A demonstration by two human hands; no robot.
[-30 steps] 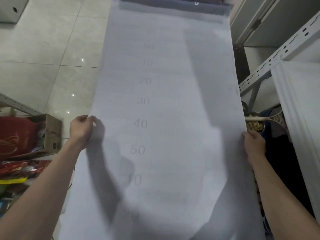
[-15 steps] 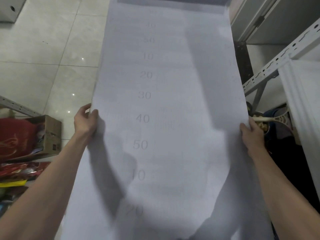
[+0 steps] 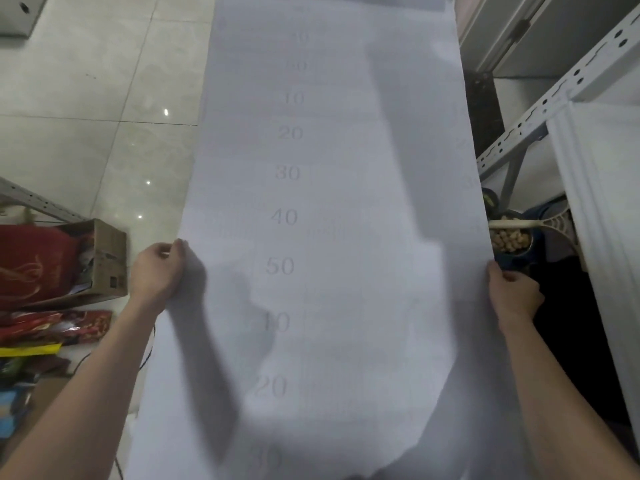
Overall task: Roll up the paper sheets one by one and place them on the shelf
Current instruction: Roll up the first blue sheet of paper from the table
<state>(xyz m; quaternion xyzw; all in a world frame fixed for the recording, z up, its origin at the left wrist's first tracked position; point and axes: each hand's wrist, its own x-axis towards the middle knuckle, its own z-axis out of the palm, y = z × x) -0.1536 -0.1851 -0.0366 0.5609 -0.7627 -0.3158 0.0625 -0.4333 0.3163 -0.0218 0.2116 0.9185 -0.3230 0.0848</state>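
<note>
Head view: left hand (image 3: 157,271) and right hand (image 3: 512,296) pinch the paper sheet's (image 3: 329,220) side edges.

Dim, soft indoor light leaves broad grey shadows across the paper sheet (image 3: 332,237), small glare spots on the floor tiles (image 3: 104,98), and wide-angle bending at the edges.

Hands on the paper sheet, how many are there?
2: the left hand grips the paper sheet at its left edge, the right hand at its right edge.
</note>
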